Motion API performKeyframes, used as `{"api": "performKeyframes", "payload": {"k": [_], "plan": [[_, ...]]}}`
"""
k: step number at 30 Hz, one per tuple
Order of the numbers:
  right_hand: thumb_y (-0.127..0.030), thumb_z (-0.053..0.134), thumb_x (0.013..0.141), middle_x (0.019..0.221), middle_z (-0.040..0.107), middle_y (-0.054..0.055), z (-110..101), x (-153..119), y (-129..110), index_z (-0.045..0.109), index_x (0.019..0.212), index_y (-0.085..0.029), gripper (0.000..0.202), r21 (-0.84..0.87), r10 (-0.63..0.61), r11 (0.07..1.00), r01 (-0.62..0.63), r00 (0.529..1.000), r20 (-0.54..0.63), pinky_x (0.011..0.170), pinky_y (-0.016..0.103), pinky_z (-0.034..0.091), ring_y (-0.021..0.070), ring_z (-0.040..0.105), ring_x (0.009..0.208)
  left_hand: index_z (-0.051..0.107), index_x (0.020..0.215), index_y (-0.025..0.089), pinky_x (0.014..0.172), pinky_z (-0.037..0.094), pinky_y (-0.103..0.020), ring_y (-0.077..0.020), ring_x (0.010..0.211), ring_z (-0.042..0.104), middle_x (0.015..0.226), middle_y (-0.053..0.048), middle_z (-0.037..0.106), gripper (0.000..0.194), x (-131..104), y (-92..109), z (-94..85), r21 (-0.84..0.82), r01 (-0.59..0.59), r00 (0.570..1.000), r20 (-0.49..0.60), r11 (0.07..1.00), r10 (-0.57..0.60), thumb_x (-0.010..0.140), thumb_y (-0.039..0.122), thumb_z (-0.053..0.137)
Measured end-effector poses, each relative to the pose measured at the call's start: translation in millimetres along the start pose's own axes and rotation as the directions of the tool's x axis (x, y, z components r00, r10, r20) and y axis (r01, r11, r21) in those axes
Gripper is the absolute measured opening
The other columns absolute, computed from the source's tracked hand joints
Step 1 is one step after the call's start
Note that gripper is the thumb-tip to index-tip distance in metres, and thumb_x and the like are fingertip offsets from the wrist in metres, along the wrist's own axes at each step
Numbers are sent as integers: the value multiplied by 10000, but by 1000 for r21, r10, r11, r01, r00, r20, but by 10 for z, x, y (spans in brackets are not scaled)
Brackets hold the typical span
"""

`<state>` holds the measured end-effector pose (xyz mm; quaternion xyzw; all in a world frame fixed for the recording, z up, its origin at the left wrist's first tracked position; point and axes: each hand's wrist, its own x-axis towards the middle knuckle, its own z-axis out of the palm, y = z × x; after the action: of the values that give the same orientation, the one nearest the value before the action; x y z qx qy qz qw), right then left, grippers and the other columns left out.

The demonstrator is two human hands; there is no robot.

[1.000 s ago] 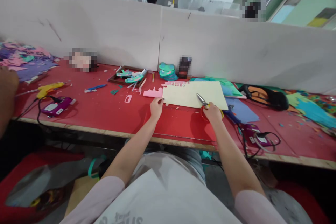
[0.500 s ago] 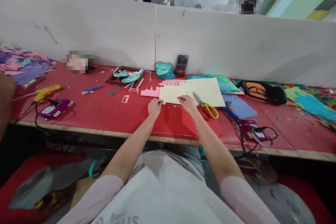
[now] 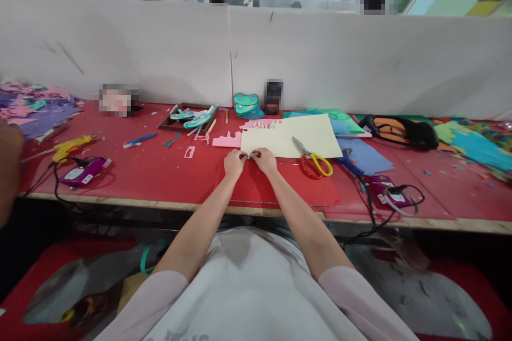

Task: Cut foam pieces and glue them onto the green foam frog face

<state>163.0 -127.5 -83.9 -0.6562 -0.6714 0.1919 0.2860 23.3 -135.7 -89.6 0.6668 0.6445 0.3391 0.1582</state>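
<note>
Both hands — left hand, right hand — pinch the cream sheet; scissors lie beside.

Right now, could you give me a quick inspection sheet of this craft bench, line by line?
Surface: red table, littered with small paper scraps.
Job's things: pale yellow sheet, near corner pinched by both hands; pink cut-out piece beside it.
Clutter: scissors lying partly on the sheet; tray of cut shapes; yellow glue gun; coloured sheets to the right.
Grippers: left hand and right hand meet at the sheet's edge.
Cables: black cords from two purple devices.
Surroundings: white partition behind; another person's arm at far left.
</note>
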Motion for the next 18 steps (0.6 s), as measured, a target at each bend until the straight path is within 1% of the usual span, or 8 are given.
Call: {"api": "performKeyframes", "payload": {"k": [4,12,14,18], "plan": [[-265,633,808,997,669,34,13,12,0,713,927,-225,149,0,-31,1000,31,999,26,779,239,442,150,602,888,720,849,226,813,452,-315,-218,891,632,967,-64,701,133,2,-21,13,-34,1,1000,-3,999,-1,805,186,601],[-300,625,822,968,666,33,40,30,38,719,865,-222,130,-6,-30,1000,30,999,27,758,249,444,153,597,866,709,879,238,823,475,-339,-249,925,652,977,-65,725,170,-11,-23,-3,-126,22,999,-28,992,-25,805,170,571],[-295,618,828,965,667,31,40,30,40,715,877,-220,132,-7,-28,1000,28,999,23,758,247,445,149,597,860,707,869,237,831,476,-347,-252,928,653,972,-67,727,168,-13,-18,-8,-141,27,999,-35,990,-32,798,164,574],[-278,627,823,998,662,29,42,32,37,706,966,-237,169,-14,-46,999,47,999,21,773,246,447,147,594,870,700,842,246,842,477,-343,-244,916,657,941,-54,733,146,-12,-23,-2,-166,27,999,-38,986,-34,787,166,590]]}}
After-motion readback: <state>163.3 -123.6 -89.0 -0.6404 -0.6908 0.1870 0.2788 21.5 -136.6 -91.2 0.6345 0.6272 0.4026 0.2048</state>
